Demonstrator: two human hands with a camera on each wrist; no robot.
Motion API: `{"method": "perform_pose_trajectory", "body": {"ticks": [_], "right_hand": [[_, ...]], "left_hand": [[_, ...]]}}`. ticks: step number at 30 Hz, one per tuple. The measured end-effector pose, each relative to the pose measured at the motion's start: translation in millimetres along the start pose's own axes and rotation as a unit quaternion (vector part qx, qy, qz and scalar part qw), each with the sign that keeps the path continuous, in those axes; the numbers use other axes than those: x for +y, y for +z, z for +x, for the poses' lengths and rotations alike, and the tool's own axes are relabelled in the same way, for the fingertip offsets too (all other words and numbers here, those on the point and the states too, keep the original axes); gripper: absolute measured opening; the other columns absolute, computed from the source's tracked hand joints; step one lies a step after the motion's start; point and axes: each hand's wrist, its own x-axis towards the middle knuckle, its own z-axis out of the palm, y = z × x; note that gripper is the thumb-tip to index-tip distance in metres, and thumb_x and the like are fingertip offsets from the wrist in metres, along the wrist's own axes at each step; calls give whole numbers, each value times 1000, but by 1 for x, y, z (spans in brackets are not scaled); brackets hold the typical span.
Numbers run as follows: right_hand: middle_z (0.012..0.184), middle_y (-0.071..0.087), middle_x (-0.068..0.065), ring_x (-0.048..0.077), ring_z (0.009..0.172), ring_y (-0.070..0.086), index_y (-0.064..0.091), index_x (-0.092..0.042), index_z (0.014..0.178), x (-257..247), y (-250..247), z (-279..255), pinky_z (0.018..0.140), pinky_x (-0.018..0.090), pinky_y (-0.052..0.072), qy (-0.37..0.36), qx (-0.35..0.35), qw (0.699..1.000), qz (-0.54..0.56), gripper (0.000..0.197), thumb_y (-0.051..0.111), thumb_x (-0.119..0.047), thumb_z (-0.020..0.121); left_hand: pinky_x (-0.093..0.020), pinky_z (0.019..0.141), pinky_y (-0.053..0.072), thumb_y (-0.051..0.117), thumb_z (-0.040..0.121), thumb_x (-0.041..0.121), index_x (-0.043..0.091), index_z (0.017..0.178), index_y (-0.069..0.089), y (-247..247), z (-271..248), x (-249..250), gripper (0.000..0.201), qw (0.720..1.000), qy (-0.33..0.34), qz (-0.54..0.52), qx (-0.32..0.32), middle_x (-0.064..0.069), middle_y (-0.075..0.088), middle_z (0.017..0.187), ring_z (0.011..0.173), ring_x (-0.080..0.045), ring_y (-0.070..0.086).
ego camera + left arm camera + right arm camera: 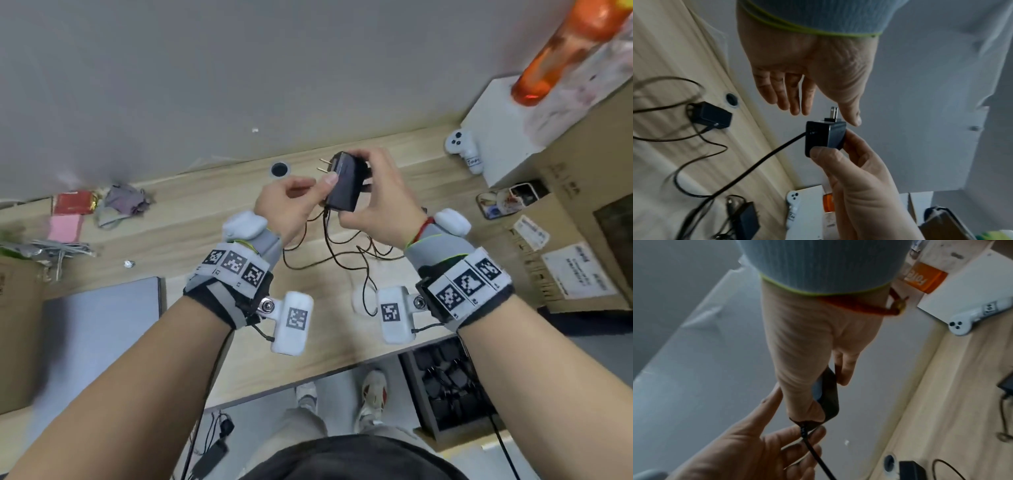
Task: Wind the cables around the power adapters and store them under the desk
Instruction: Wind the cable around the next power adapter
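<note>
1. Black adapter (344, 185) sits mid-frame above the worktop (205, 212), pinched in the right hand's (380, 205) grip.
2. Left hand (291, 202) is loose-fingered, thumb touching the adapter.
3. Cable (760, 160) hangs unwound onto the worktop; winding looks not yet started.
4. Two other adapters (712, 116) lie unwound; storing under the worktop remains.

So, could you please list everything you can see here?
Held adapter: one, black, above desk.
Cable: one, black, hanging from it onto desk.
Loose adapters: two, black, on desk.
Desk: one, light wood.
Grommet hole: one, dark, desk rear.
Controller: one, white, rear right.
White box: one, beside controller.
Orange object: one, blurred, on white box.
Cardboard boxes: two, brown, left and right edges.
Bin: one, grey, under desk, holding black items.
Red packet: one, left side.
Left hand: one, thumb touching held adapter.
Right hand: one, fingers gripping held adapter.
</note>
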Motion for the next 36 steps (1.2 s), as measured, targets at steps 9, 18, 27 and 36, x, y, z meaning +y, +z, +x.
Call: {"method": "perform_pose_trajectory", "body": {"ticks": [9,18,27,36], "right_hand": [[134,47,3,17,117,56,38,-15,139,-50,-45,-22,96,34,53,-90,21,993,73,86,76,-10,62],[66,69,-3,15,64,60,66,-27,78,-53,-35,-41,70,36,47,32,-180,979,93,24,57,-36,97],[47,31,-12,5,42,26,67,-18,71,-73,-92,-30,45,19,22,-35,-64,996,45,34,55,-31,100],[52,49,-17,-5,50,43,64,-15,84,-90,-101,-32,58,14,33,-6,-52,994,94,37,44,-40,102]], "left_hand": [[-20,54,49,70,89,35,6,104,67,19,-40,72,32,988,31,-133,-66,-9,70,85,69,-15,67],[-31,62,58,59,92,52,10,98,60,6,-68,139,43,979,55,-189,-55,-8,67,80,68,-20,68],[-33,60,62,71,84,49,14,96,55,-16,-74,128,41,997,13,-7,-76,-3,59,76,62,-21,68],[-17,40,40,77,79,46,15,96,62,-25,-78,133,39,990,32,66,-120,-5,60,68,46,-11,52]]}}
